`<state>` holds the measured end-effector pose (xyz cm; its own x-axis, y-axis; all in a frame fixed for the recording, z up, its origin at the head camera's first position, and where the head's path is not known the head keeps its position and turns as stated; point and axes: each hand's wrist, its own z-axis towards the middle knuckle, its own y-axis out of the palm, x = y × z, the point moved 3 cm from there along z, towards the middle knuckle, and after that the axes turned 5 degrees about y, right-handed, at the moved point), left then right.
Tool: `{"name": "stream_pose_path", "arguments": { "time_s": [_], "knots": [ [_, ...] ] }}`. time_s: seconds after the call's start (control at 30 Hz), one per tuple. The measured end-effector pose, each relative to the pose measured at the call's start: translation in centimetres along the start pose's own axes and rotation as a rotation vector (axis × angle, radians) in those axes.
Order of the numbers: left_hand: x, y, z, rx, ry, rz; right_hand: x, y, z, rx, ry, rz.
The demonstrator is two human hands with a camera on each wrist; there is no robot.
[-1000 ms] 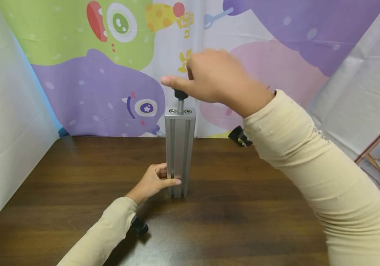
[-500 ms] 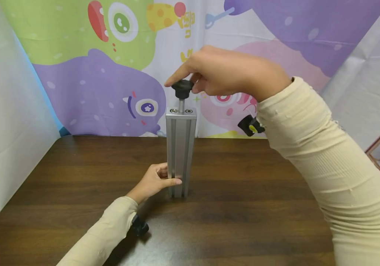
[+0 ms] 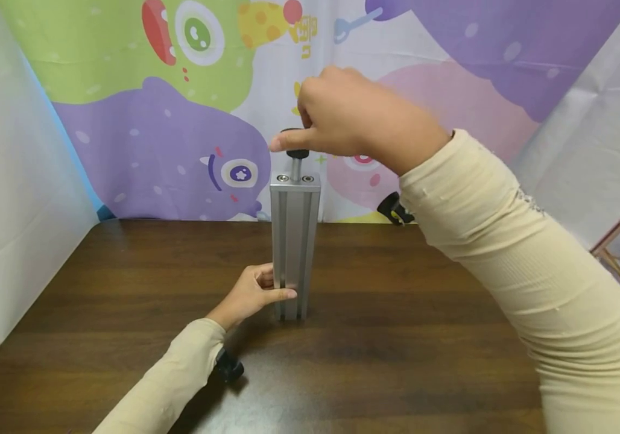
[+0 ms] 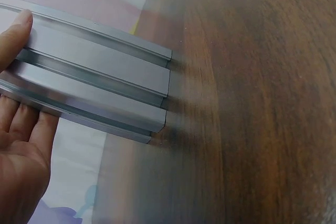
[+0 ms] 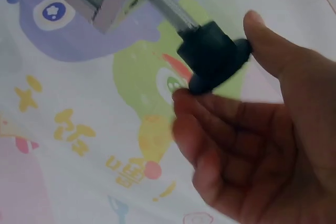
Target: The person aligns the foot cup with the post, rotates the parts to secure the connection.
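Note:
An aluminium profile bar (image 3: 291, 241) stands upright on the wooden table, with grooves down its sides and an end plate (image 3: 295, 188) with two screws on top. My left hand (image 3: 247, 295) grips it low down, thumb across the front and fingers behind; in the left wrist view the bar (image 4: 105, 66) lies between thumb and fingers. A metal rod (image 5: 170, 9) rises from the plate and carries a black levelling foot (image 5: 212, 56). My right hand (image 3: 359, 114) pinches this foot at its rim, thumb on one side and curled fingertips on the other.
The dark wooden table (image 3: 397, 337) spreads around the bar. Behind it hangs a cartoon-printed curtain (image 3: 174, 144), with white cloth (image 3: 0, 181) at the left side. A black wrist device (image 3: 228, 366) sits on the left sleeve, another black device (image 3: 394, 209) at the right wrist.
My right hand has turned about the levelling foot: half a second ago the index finger reached over it, now the thumb lies across its front. My left hand and the bar stay in place.

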<state>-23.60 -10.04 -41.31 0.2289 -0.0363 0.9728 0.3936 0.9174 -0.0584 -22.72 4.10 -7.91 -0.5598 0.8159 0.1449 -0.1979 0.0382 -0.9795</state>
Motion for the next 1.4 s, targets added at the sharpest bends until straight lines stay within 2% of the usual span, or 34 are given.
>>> {"name": "stream_pose_path", "arguments": {
  "time_s": [0.17, 0.4, 0.53, 0.63, 0.7, 0.83, 0.93, 1.13, 1.27, 1.4],
  "knots": [
    [0.1, 0.0, -0.1, 0.002, -0.003, -0.003, -0.3, 0.3, 0.2, 0.021, 0.155, -0.012],
    [0.2, 0.0, -0.1, 0.005, -0.015, 0.011, -0.3, 0.2, 0.1, 0.046, 0.186, 0.006],
    [0.3, 0.0, -0.2, 0.0, -0.015, 0.01, -0.1, 0.1, -0.3, 0.033, 0.152, 0.031],
    [0.3, 0.0, -0.2, -0.002, -0.016, 0.01, 0.3, -0.2, -0.7, -0.017, 0.088, 0.066],
    [0.2, 0.0, -0.1, -0.001, -0.018, 0.008, 0.5, -0.6, -0.9, -0.067, 0.013, 0.098],
    [0.2, -0.1, -0.1, 0.002, -0.018, 0.01, 0.7, -1.0, -1.1, -0.156, -0.19, 0.135],
    [0.3, 0.0, -0.2, 0.003, -0.015, 0.011, 0.6, -0.9, -1.2, -0.185, -0.268, 0.138],
    [0.2, -0.1, -0.1, 0.001, -0.016, 0.003, 0.5, -0.7, -0.9, -0.169, -0.262, 0.168],
    [0.2, 0.0, -0.1, -0.001, -0.015, 0.003, 0.4, -0.4, -0.7, -0.116, -0.264, 0.16],
    [0.2, 0.0, -0.1, 0.0, -0.013, 0.005, 0.3, 0.0, -0.4, -0.027, -0.156, 0.107]
  ]
}}
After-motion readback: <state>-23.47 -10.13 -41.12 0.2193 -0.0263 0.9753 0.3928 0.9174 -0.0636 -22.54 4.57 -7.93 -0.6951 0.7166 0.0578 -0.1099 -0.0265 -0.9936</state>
